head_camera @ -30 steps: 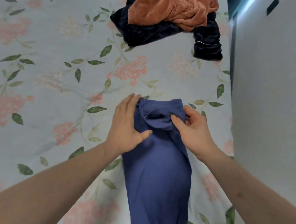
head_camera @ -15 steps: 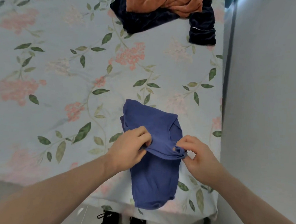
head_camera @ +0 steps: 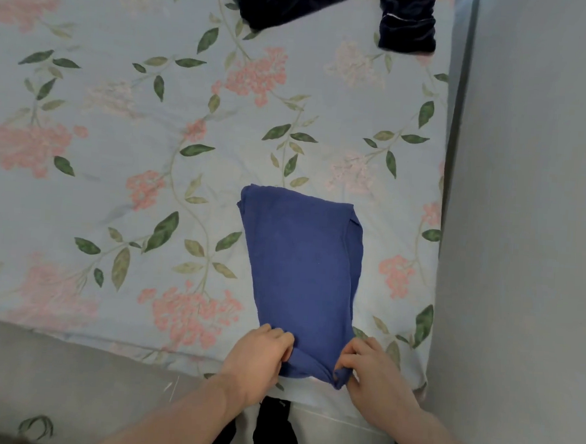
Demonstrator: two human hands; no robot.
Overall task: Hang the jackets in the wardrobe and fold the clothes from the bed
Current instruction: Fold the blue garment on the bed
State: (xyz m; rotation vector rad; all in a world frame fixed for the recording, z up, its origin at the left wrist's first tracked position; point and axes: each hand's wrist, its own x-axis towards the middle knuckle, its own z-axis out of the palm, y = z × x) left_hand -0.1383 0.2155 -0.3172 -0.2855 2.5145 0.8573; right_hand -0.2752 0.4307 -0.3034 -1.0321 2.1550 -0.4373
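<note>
Blue garment (head_camera: pixel 300 277), lower centre on the bed (head_camera: pixel 119 125), folded lengthwise — left hand (head_camera: pixel 259 357) and right hand (head_camera: pixel 370 370) pinch its near corners with curled fingers, apparently aligning the fold.

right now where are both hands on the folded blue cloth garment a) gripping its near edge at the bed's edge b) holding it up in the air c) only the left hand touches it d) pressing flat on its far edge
a: the left hand and right hand each grip a near corner of the folded blue cloth garment, which lies flat on the floral bedsheet.
</note>
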